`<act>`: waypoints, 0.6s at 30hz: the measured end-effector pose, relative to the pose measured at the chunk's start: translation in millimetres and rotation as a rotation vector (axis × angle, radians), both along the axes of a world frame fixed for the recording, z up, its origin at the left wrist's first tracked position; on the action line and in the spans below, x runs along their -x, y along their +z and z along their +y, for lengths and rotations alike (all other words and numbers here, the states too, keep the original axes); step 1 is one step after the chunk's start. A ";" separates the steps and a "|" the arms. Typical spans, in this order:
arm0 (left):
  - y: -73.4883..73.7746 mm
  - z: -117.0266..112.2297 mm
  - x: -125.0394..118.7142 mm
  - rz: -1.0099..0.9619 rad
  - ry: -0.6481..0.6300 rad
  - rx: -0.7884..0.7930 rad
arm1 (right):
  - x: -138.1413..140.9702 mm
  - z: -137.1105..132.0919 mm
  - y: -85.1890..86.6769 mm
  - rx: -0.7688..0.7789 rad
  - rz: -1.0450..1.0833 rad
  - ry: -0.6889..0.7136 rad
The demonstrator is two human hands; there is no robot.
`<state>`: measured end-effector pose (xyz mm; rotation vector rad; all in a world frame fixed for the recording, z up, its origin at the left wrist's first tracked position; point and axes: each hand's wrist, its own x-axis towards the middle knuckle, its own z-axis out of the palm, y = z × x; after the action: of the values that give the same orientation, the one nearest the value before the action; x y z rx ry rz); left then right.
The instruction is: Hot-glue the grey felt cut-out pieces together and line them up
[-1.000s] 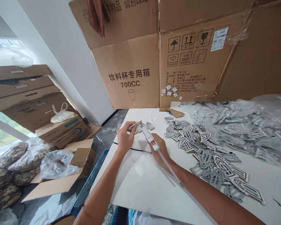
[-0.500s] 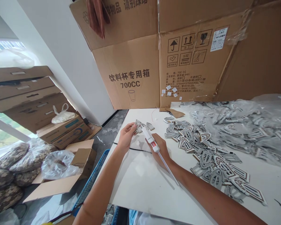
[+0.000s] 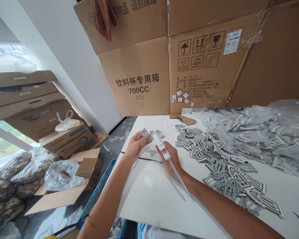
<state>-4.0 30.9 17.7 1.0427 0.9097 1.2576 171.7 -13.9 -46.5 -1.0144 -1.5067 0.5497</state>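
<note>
My right hand (image 3: 169,160) grips a white hot glue gun (image 3: 159,145), whose nozzle points up and to the left. A long translucent glue stick (image 3: 179,178) trails from its rear end. My left hand (image 3: 134,147) pinches a small grey cut-out piece (image 3: 144,133) in its fingertips, close to the nozzle. The nozzle tip and the piece look very close, but I cannot tell whether they touch. Another grey piece (image 3: 159,134) lies on the white board (image 3: 149,187) just beyond the glue gun. A large heap of similar arched, patterned pieces (image 3: 214,162) lies to the right of my right hand.
A clear plastic bag of grey pieces (image 3: 259,139) lies at the far right. Large cardboard boxes (image 3: 137,79) stand behind the board. A black cable (image 3: 139,158) crosses it. A blue crate (image 3: 97,189) and an open carton (image 3: 88,169) stand at the left.
My left hand has dropped back toward me and turned, its fingers spreading a little around the grey piece. The glue gun has shifted slightly right.
</note>
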 end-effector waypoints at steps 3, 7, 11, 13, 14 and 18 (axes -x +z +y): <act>0.4 0.2 0.3 0.037 0.055 -0.010 | 0.0 -0.3 1.0 0.002 -0.007 -0.010; 0.3 1.3 0.6 0.005 0.104 -0.009 | -1.1 -2.6 4.6 0.006 -0.018 -0.004; -0.1 2.7 1.1 -0.066 0.141 0.036 | -2.1 -4.4 7.1 0.001 -0.032 0.021; -0.4 3.1 0.8 -0.066 0.152 0.044 | -2.1 -5.0 7.7 -0.008 -0.045 0.037; -0.5 3.2 0.5 -0.056 0.150 0.037 | -2.0 -5.4 8.0 -0.014 -0.052 0.043; -1.8 2.7 -1.6 0.000 0.140 -0.031 | -1.6 -6.7 9.0 -0.032 -0.087 0.072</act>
<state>-2.4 33.6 15.9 1.0173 0.9798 1.3918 173.3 -20.7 -37.6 -0.9727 -1.6290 0.5369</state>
